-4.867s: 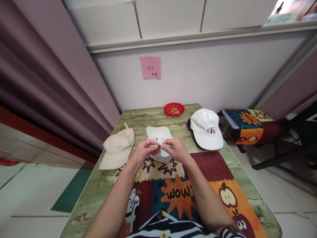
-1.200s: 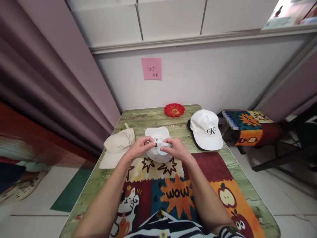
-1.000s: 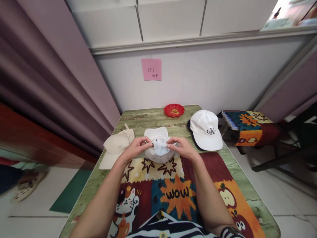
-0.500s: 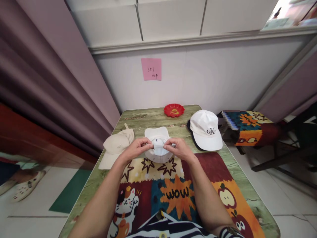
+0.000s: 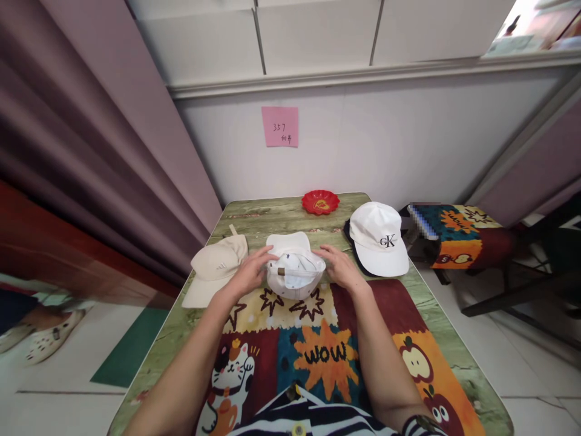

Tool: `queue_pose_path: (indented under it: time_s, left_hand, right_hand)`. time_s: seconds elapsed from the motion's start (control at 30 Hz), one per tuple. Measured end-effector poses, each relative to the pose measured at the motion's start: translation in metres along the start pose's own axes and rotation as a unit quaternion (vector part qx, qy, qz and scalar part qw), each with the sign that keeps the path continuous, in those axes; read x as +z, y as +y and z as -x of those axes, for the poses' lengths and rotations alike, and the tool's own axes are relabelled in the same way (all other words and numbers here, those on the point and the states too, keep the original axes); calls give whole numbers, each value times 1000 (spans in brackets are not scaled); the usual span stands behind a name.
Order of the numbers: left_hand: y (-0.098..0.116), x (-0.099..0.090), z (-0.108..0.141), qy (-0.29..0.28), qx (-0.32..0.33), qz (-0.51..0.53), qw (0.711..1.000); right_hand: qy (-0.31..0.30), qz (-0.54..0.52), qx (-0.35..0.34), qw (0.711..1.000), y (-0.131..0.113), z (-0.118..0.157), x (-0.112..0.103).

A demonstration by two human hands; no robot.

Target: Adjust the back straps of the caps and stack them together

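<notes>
A white baseball cap (image 5: 296, 284) lies in front of me with its hollow facing up, its brim pointing to the wall. A back strap with a small brown tab (image 5: 281, 272) crosses the opening. My left hand (image 5: 251, 270) holds the cap's left side, fingertips lapping over the edge. On the opposite side my right hand (image 5: 341, 266) grips the edge with its fingers. A beige cap (image 5: 218, 266) lies beside my left hand. Right of my right hand sits another white cap (image 5: 376, 233) with dark lettering, over a dark item (image 5: 347, 230), mostly hidden.
A red scalloped dish (image 5: 320, 201) stands near the wall. A colourful printed mat (image 5: 318, 357) covers the near part of the wood-patterned table (image 5: 267, 209). To the right is a stool with a similar cloth (image 5: 458, 233). Another person's foot in a light clog (image 5: 54, 339) shows at far left.
Both hands have let go of the back strap and moved apart to the cap's two sides. The brown tab and the strap now show uncovered. The cap stays in place.
</notes>
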State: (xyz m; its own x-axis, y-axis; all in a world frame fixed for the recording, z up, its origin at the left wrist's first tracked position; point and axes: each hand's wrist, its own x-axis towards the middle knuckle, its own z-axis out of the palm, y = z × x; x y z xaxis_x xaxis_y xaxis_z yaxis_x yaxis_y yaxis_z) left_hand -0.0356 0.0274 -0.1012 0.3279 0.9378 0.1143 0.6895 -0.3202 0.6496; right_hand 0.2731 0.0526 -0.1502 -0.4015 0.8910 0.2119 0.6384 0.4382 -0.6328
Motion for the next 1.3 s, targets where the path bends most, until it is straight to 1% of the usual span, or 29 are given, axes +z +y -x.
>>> queue_pose_path:
  time_s: [0.1,0.17,0.23,0.3,0.37,0.43,0.47,0.53,0.6,0.63,0.7,0.77,0.87,0.97,1.07,1.17,1.3]
  left_hand:
    - [5,1,-2,-27,1,43,999]
    - [13,-7,-2,-45,-9,94,995]
    - [24,-20,0,-66,-30,168,983]
    - [37,-33,2,-58,-49,277,958]
    - [48,-40,3,-12,-59,407,912]
    - [57,-40,2,51,-72,520,850]
    - [61,-36,1,75,-87,563,818]
    - [65,-25,-2,106,-132,628,760]
    - [67,-11,-4,123,-169,670,712]
    - [67,-4,-5,128,-176,687,693]
    - [65,7,-5,132,-167,715,666]
    - [64,15,-3,123,-148,733,653]
    - [66,20,0,120,-128,742,647]
    - [71,19,4,126,-120,741,649]
    - [76,15,8,117,-115,736,657]
    - [80,12,12,116,-106,731,663]
    - [94,10,15,118,-83,734,663]
  right_hand:
    - [1,-26,-2,1000,-4,-4,8]
    - [8,-65,-22,998,-10,-6,3]
    - [21,-141,-55,988,-19,-4,-8]
    - [33,-259,-61,963,-29,-1,-20]
    - [38,-389,-25,920,-40,2,-26]
    - [39,-500,33,864,-53,3,-25]
    - [44,-548,59,833,-59,3,-22]
    - [58,-630,101,768,-73,0,-14]
    - [65,-687,123,713,-84,-4,-5]
    - [65,-707,128,693,-89,-5,-2]
    - [58,-731,128,667,-94,-6,2]
    - [60,-743,117,656,-95,-4,5]
    - [63,-745,111,655,-93,-2,8]
    - [45,-752,119,647,-93,-2,10]
    - [15,-762,123,635,-93,-5,13]
    - [4,-758,125,641,-93,-8,14]
    - [23,-749,115,652,-94,-2,13]
